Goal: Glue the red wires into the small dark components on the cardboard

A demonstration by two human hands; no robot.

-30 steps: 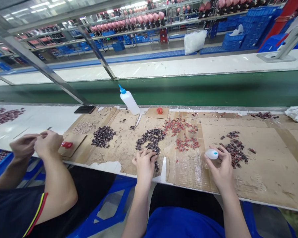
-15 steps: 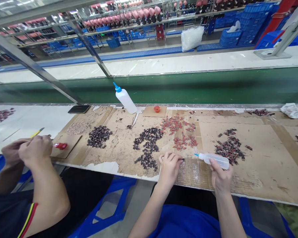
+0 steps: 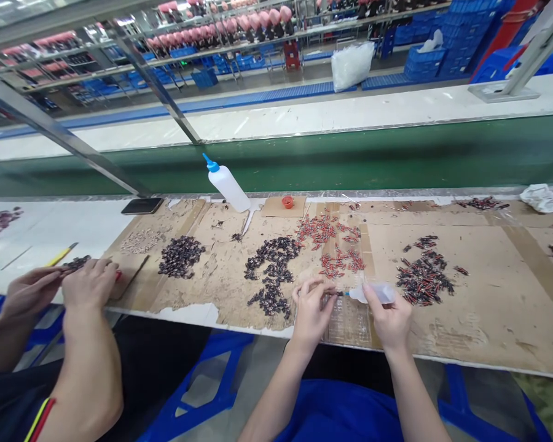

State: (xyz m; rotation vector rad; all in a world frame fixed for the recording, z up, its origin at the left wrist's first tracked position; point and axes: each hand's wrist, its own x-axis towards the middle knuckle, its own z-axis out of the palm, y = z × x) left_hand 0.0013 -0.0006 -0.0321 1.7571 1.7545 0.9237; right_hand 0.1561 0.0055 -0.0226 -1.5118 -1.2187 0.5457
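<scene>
Between thumb and fingers, my left hand [image 3: 311, 307] pinches a small dark part [image 3: 337, 293], too small to name more exactly. My right hand [image 3: 389, 316] is wrapped round a clear squeeze bottle [image 3: 378, 293] with a blue tip, lying sideways. The tip meets or nearly meets the dark part; I cannot tell if they touch. A pile of small black parts [image 3: 271, 273] lies left of my left hand. Beyond the hands are small red pieces [image 3: 320, 230]. Right of the bottle is a heap of black-and-red parts [image 3: 426, 276].
Cardboard [image 3: 479, 258] covers the bench. A large white bottle [image 3: 229, 187] with a blue nozzle, a red cup [image 3: 287, 202] and a phone [image 3: 142, 206] stand along the back. At left, a co-worker's hands [image 3: 87, 282] work beside another black pile [image 3: 180, 256].
My right hand has moved left with the squeeze bottle, bringing its tip to the dark part in my left hand. The co-worker's hands have shifted right.
</scene>
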